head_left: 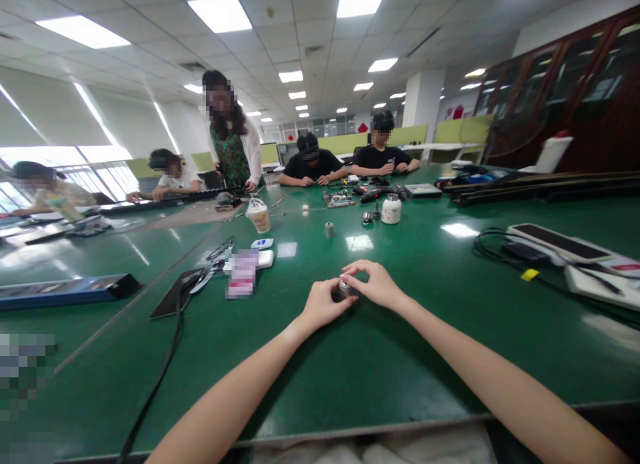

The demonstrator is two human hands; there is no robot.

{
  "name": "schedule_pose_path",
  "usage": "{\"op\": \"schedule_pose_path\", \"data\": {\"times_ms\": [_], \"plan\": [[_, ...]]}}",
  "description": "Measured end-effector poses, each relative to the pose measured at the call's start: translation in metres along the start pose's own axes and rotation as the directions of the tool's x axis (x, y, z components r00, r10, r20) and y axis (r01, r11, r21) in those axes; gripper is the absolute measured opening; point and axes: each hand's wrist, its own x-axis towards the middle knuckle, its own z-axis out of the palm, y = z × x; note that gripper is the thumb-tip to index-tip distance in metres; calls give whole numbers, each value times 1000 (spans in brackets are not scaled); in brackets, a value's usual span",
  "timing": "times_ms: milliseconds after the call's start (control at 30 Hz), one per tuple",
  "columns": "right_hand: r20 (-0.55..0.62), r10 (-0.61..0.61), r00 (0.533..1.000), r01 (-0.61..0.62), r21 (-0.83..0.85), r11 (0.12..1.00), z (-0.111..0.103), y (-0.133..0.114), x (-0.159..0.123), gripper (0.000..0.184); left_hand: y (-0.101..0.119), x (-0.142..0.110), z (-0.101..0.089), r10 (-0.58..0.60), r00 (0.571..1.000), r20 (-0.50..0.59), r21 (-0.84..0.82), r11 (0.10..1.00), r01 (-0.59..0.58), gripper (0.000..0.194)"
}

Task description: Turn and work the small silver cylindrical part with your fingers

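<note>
Just above the green table surface, or resting on it, is a small silvery metal cylinder [345, 287] between my two hands. My left hand [323, 303] curls around its left side, with thumb and fingers closed on it. From the right, my right hand [373, 283] pinches at its top, the fingertips covering part of the rim. Whether the cylinder's base touches the table is hard to make out. Farther off, a second small metal cylinder [329, 230] stands upright by itself on the table.
Past the cylinders stand a white bottle [391, 211] and a plastic cup [259, 216]. Cards, cables and a dark flat pad [176, 295] lie to the left. Right of me are a white keyboard-like device [559, 243] and cables. Several people sit or stand around the green table [425, 371].
</note>
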Motion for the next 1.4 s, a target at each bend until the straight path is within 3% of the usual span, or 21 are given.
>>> {"op": "schedule_pose_path", "data": {"times_ms": [167,300,500,700,867,1033,1267,1400], "plan": [[-84,45,995,-54,-110,992,-18,28,7,18,1,2,-1,7,1000,-17,16,1000,-7,19],[30,95,995,-87,-208,974,-31,64,2,7,-4,2,-1,-27,997,-77,39,999,30,25],[167,127,978,-92,-203,975,-33,84,-4,23,-10,2,-3,-55,994,-97,35,998,59,32],[183,117,976,-109,-50,993,-26,71,2,25,-15,3,-2,-65,995,-73,2,998,65,33],[67,49,997,-55,92,994,-11,30,8,19,-16,2,-2,-57,997,-59,8,998,58,31],[67,-18,998,5,190,982,5,-4,2,13,-15,2,-2,-37,998,-46,39,998,38,26],[-15,-17,1000,20,205,979,10,-5,-1,12,-16,3,-1,10,999,-51,83,997,-5,27],[-1,-19,1000,19,198,980,8,-4,-1,11,-15,3,0,18,999,-50,110,994,-13,26]]}}
